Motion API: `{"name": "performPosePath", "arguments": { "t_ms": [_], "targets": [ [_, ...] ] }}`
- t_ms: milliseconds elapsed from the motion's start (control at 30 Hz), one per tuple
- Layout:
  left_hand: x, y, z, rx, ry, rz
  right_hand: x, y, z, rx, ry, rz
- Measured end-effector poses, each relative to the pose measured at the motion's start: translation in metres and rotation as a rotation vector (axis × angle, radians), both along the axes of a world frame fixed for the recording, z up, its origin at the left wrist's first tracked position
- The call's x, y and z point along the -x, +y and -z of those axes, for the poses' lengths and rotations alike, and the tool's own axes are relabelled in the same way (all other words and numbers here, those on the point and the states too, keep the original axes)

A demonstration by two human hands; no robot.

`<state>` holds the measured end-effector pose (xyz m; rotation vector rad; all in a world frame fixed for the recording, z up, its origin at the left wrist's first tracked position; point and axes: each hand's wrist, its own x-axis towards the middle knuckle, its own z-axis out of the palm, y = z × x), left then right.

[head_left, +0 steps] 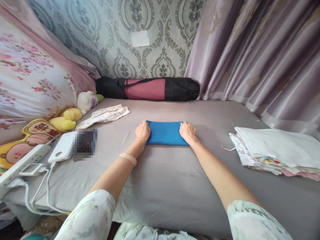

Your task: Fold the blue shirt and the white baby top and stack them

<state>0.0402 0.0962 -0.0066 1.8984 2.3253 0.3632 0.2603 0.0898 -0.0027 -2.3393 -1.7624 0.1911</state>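
A folded blue cloth (165, 133) lies flat on the grey bed sheet (160, 173) in the middle of the view. My left hand (142, 131) rests on its left end, fingers curled over the edge. My right hand (187, 131) grips its right end the same way. Both arms stretch forward from the near edge of the bed. A pale bangle sits on my left wrist.
A stack of folded white and patterned clothes (277, 150) lies at the right. A small patterned garment (105, 115) lies at the back left. A power bank (62, 146), a phone (84, 144), a power strip (22, 163) and plush toys (75, 113) crowd the left. A rolled bag (150, 88) lies against the wall.
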Motion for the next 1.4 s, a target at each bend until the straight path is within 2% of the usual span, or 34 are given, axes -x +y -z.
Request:
{"name": "performPosePath", "arguments": {
  "t_ms": [433, 633, 700, 767, 833, 900, 1000, 1100, 1233, 1400],
  "targets": [
    [-0.002, 0.001, -0.001, -0.009, -0.036, -0.065, 0.003, 0.003, 0.0, -0.01, 0.03, 0.043],
    [0.006, -0.001, -0.01, 0.043, -0.183, -0.089, -0.005, -0.002, -0.014, 0.088, 0.11, 0.005],
    [0.005, -0.006, -0.013, -0.018, -0.148, -0.096, -0.004, -0.007, -0.02, 0.079, 0.095, 0.009],
    [0.001, -0.014, -0.015, -0.133, -0.053, -0.043, 0.003, -0.013, -0.024, -0.003, 0.03, 0.021],
    [-0.008, -0.021, -0.014, -0.235, 0.035, 0.101, 0.015, -0.019, -0.024, -0.122, -0.041, -0.039],
    [-0.019, -0.025, -0.011, -0.272, 0.092, 0.275, 0.028, -0.024, -0.021, -0.198, -0.089, -0.214],
    [-0.032, -0.026, -0.003, -0.218, 0.148, 0.441, 0.042, -0.026, -0.013, -0.167, -0.131, -0.514],
    [-0.037, -0.023, 0.006, -0.168, 0.183, 0.487, 0.046, -0.025, -0.005, -0.084, -0.141, -0.61],
    [-0.034, -0.021, 0.016, -0.163, 0.191, 0.525, 0.044, -0.023, 0.004, -0.033, -0.125, -0.627],
    [-0.032, -0.021, 0.022, -0.08, 0.159, 0.524, 0.043, -0.022, 0.01, 0.007, -0.122, -0.62]
  ]
}}
